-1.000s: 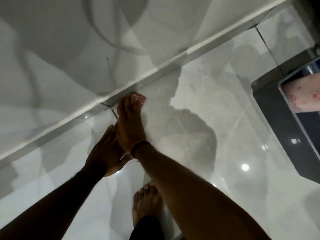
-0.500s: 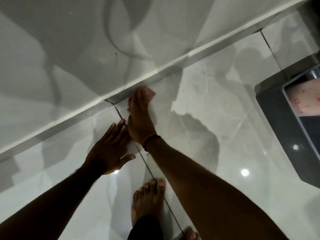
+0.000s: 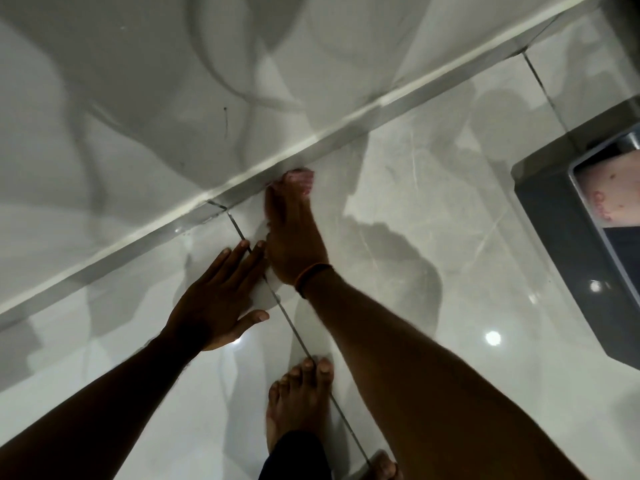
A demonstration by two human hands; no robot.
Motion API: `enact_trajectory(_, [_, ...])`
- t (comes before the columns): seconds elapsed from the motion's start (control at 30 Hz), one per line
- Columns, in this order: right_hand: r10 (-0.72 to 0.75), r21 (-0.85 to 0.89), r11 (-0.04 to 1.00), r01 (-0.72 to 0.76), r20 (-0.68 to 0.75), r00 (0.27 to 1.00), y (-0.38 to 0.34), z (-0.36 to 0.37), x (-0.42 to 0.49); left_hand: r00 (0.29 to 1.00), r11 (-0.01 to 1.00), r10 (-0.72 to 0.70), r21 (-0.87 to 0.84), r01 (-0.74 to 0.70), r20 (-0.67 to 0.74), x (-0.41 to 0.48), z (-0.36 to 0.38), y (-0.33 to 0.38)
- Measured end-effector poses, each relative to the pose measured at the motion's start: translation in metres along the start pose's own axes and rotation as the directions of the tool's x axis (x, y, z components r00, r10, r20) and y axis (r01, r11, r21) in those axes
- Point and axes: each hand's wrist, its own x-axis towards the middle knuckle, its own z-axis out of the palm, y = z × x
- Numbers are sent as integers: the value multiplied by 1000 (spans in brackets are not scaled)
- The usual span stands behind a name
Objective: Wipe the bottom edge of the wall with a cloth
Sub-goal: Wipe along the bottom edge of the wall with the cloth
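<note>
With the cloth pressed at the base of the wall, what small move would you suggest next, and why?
Probably slide the right hand and its pink cloth further along the skirting strip, since the cloth already touches it and the left hand braces flat on the floor.

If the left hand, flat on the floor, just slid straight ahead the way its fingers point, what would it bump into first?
Probably the right hand: the left hand has its fingertips nearly touching its side. If it slipped just past, next comes the grey skirting strip at the wall's foot.

The right hand [image 3: 294, 244] has slid the cloth [image 3: 300, 180] rightward along the wall's bottom edge [image 3: 346, 133], past the floor's grout line [image 3: 277, 303].
</note>
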Motion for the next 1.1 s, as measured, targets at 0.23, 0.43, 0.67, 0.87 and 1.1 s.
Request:
enact_trajectory(0.23, [-362, -371, 805, 463, 311, 879, 70, -38, 20, 1000, 1000, -2, -2, 2, -27, 1, 4, -1])
enact_trajectory(0.43, [79, -462, 885, -56, 31, 996, 202, -159, 69, 997, 996, -14, -88, 7, -82, 31, 3, -6])
enact_trajectory(0.67, [513, -424, 726, -542, -192, 837, 283, -229, 137, 991, 998, -68, -24, 66, -115, 2, 21, 8])
enact_trajectory(0.87, [506, -338, 738, -584, -294, 811, 264, -210, 144, 987, 1000, -14, -23, 10, -162, 7, 12, 4])
enact_trajectory(1.1, [269, -180, 922, -342, -336, 903, 100, -62, 58, 998, 999, -46, -15, 45, -40, 7, 3, 5])
